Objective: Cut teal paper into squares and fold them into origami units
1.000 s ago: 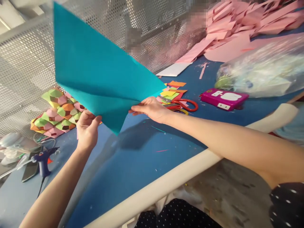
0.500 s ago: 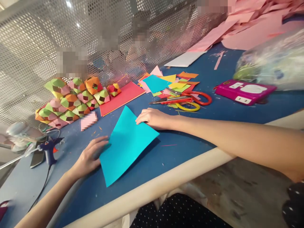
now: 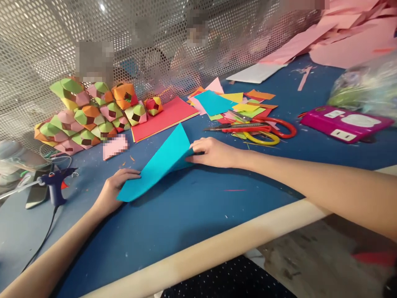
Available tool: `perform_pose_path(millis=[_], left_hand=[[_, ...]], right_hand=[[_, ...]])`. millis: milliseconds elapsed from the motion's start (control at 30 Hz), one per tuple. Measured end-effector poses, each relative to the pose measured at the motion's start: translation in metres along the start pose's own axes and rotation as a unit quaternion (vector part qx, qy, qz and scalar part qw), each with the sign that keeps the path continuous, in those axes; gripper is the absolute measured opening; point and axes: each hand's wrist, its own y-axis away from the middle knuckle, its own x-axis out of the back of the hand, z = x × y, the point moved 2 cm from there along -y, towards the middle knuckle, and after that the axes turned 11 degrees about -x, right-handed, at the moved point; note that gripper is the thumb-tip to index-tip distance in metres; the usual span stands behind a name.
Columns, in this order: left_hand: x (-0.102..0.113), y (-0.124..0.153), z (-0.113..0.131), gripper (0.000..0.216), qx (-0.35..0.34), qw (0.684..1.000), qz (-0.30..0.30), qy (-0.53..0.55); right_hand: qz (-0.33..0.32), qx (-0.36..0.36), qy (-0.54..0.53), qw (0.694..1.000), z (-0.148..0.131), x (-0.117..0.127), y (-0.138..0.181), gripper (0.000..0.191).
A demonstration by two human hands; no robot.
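paper (image 3: 156,165), blue, bent over on itself between both hands, just above the table (image 3: 198,198), with one point aimed at the far side. most likely at the folding step, with no flat crease pressed yet. seems to call next for edges brought into line, then for firm pressure along the bend; at risk of a crooked crease if pressed too soon.

on one side, left hand (image 3: 111,192), palm down and low over the table, fingers close together and nearly straight at the paper's left end; thumb out of sight, so impossible to tell whether pinching or only resting. on the other, right hand (image 3: 214,152), knuckles up, clamped on the paper's right edge. wide apart in reach: slanting in from lower left, nearly level from the right. beyond the paper, red sheets (image 3: 167,116) and cut scraps (image 3: 214,103); well left of the paper, glue gun (image 3: 56,188).
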Motion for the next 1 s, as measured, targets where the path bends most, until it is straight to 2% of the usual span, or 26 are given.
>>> perform_pose_path(millis=[67,133,233,367,467,567,833,1000], left_hand=[[0.000,0.003,-0.001,0.023,0.026,0.999,0.033,-0.001],[0.000,0.008,0.002,0.025,0.050,0.997,0.064,-0.002],[-0.002,0.010,0.010,0.021,0.103,0.991,0.082,0.016],[-0.005,0.003,0.013,0.038,0.221,0.969,0.093,0.056],[-0.008,-0.005,0.012,0.040,0.267,0.952,0.120,0.092],[-0.010,-0.009,0.010,0.041,0.289,0.943,0.124,0.107],[-0.010,-0.008,0.006,0.034,0.303,0.944,0.092,0.094],[-0.011,-0.011,0.005,0.033,0.305,0.943,0.074,0.111]], right_hand=[[-0.001,-0.102,-0.044,0.994,0.002,-0.002,-0.001,0.039],[0.000,-0.163,-0.065,0.985,0.002,-0.002,0.000,0.049],[-0.004,-0.180,-0.067,0.981,-0.001,-0.001,0.001,0.053],[0.029,-0.177,-0.033,0.983,-0.003,0.002,0.004,0.055],[0.060,-0.182,-0.008,0.981,-0.005,0.004,0.006,0.053],[0.068,-0.196,0.007,0.978,-0.008,0.004,0.008,0.052],[0.011,-0.289,0.055,0.956,-0.009,0.000,0.010,0.049],[-0.005,-0.296,0.064,0.953,-0.012,0.000,0.010,0.045]])
